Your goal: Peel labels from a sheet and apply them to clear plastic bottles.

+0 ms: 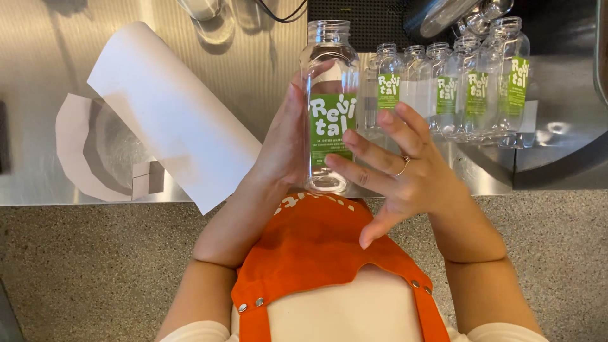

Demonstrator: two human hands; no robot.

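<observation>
Here the left hand (pixel 288 136) wraps the back of a clear uncapped bottle (pixel 328 101) held up over the worktop (pixel 253 69), while the right hand (pixel 399 168), fingers spread, presses its green label flat. Beyond the right hand stand five labelled bottles (pixel 456 88); left of the hands lies a bare white backing sheet (pixel 171 114), so labelling looks well advanced.

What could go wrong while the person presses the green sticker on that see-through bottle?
1. The left hand cradles the clear bottle from one side only, over the counter's edge. It could perhaps slip and drop to the floor.
2. The right hand's fingers press the green label; uneven pressing might leave it crooked or wrinkled.
3. The row of labelled bottles stands close by; a stray elbow could topple them.
</observation>
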